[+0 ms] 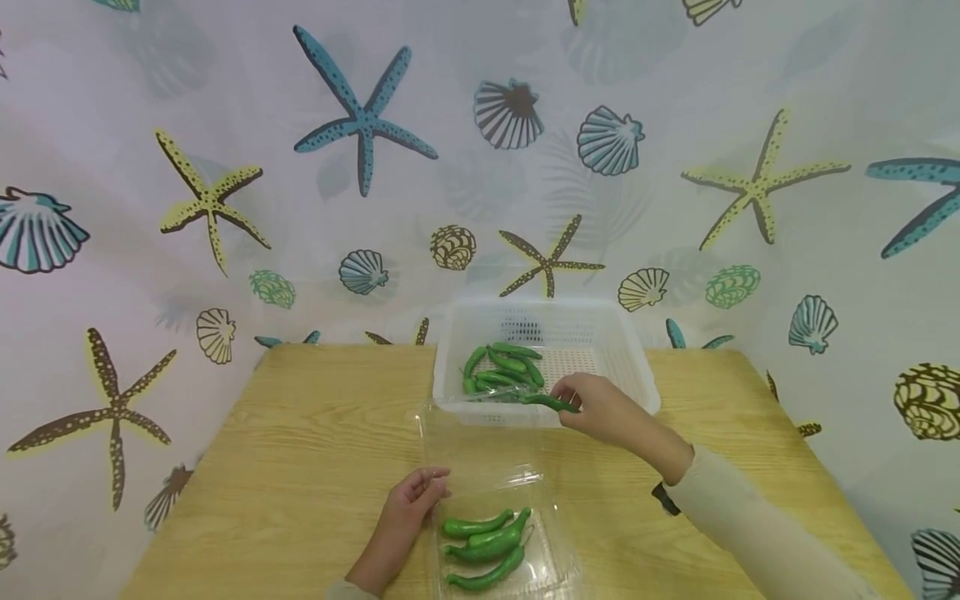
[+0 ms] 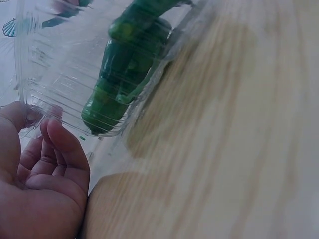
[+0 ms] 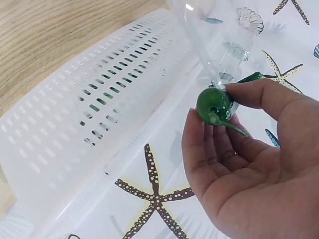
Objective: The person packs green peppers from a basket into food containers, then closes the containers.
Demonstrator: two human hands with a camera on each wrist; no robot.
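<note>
Thumb and fingers of my right hand (image 1: 600, 410) pinch a green chili pepper (image 1: 549, 402) above the near rim of a white plastic basket (image 1: 647, 375). In the right wrist view its rounded stem end (image 3: 213, 105) faces the camera. Several green peppers (image 1: 506, 363) lie in the basket's left part. My left hand (image 1: 405, 512) pinches the left edge of a clear plastic clamshell box (image 1: 551, 533), whose lid (image 1: 480, 446) is raised toward the basket. Inside the box lie several peppers (image 1: 487, 546), seen through its ribbed wall in the left wrist view.
Box and basket stand on a wood-grain table (image 1: 330, 417), the basket at the far edge. A pale curtain (image 1: 450, 208) printed with starfish and shells surrounds the table at the back and sides. The lid's top overlaps the basket's near rim in the head view.
</note>
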